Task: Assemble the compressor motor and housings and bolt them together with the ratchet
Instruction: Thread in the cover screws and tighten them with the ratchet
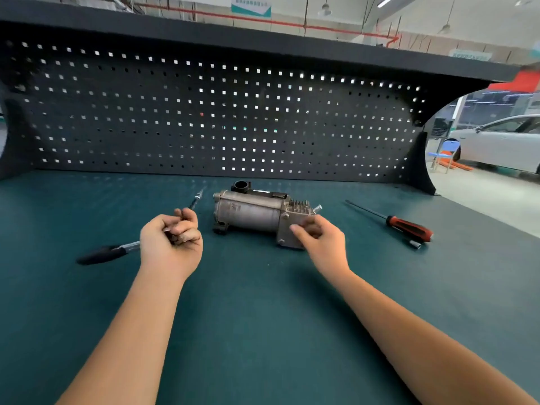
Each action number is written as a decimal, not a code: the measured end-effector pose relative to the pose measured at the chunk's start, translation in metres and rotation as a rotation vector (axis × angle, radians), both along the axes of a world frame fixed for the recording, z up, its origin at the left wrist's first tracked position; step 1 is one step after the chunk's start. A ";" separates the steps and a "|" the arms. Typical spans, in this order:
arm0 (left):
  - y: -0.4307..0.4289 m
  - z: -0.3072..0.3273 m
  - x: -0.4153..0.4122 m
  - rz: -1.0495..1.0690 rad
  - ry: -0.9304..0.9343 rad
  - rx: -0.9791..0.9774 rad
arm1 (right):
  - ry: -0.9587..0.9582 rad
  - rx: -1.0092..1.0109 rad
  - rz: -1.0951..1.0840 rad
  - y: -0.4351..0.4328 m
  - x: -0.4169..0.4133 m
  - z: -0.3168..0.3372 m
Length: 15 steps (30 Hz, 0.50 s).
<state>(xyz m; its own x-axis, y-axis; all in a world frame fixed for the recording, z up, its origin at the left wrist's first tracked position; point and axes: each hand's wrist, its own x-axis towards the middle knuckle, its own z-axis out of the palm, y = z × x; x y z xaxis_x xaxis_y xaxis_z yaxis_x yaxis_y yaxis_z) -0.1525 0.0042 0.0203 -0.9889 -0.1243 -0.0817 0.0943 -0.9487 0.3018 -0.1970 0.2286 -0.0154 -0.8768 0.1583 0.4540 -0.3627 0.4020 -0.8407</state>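
View: head, looking forward and down.
Desk: the dark green desk (pixel 263 331) fills the lower half. Its far edge meets a black pegboard (pixel 204 118) at 12 o'clock, and its right edge slants off at 3 o'clock.
Compressor: the grey compressor (pixel 251 214) lies on its side just past the desk's middle, long axis left to right, well short of the pegboard. It has a black ring at its far-left top and a finned housing at its 3 o'clock end.
Left hand: the left hand (pixel 171 241) is at the compressor's 9 o'clock, near it but apart. Its fingers are curled tight round the metal shaft of the ratchet (pixel 102 254).
Ratchet: the black handle sticks out at the left hand's 8 o'clock. The tip points toward 1 o'clock and ends near the compressor's far-left corner without touching it.
Right hand: the right hand (pixel 321 238) is at the compressor's 4 o'clock end. Its fingers are half bent against the end housing and its thumb reaches toward 9 o'clock. It is blurred, so I cannot tell whether it grips anything.
Screwdriver: the red-and-black screwdriver (pixel 409 226) is at the compressor's 3 o'clock, well apart, with its shaft pointing to 10 o'clock.
Socket: a small silver socket (pixel 415 244) lies just beside the screwdriver handle, at its 6 o'clock.
Open room: a broad stretch of mat lies at 6 o'clock around both forearms. There is a strip of mat between the compressor and the pegboard, and a gap between the right hand and the screwdriver.
Beyond the edge: a white car (pixel 502 141) and a blue chair (pixel 447 150) are at 2 o'clock.
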 end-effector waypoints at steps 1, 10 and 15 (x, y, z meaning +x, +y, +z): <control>0.004 -0.002 -0.002 -0.015 -0.014 -0.039 | -0.001 -0.059 -0.060 0.016 -0.003 0.000; 0.007 -0.021 -0.012 0.012 -0.137 -0.139 | -0.079 -0.265 -0.076 0.032 -0.014 -0.005; 0.006 -0.024 -0.013 0.025 -0.153 -0.124 | -0.037 -0.198 -0.128 0.033 -0.013 -0.006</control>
<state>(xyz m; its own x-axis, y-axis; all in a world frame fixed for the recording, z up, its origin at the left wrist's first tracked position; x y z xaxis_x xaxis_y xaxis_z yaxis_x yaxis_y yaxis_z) -0.1656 0.0099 -0.0040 -0.9626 -0.1675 -0.2131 0.0620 -0.9014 0.4285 -0.2096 0.2612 -0.0213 -0.8594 0.3518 0.3709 -0.2869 0.2686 -0.9195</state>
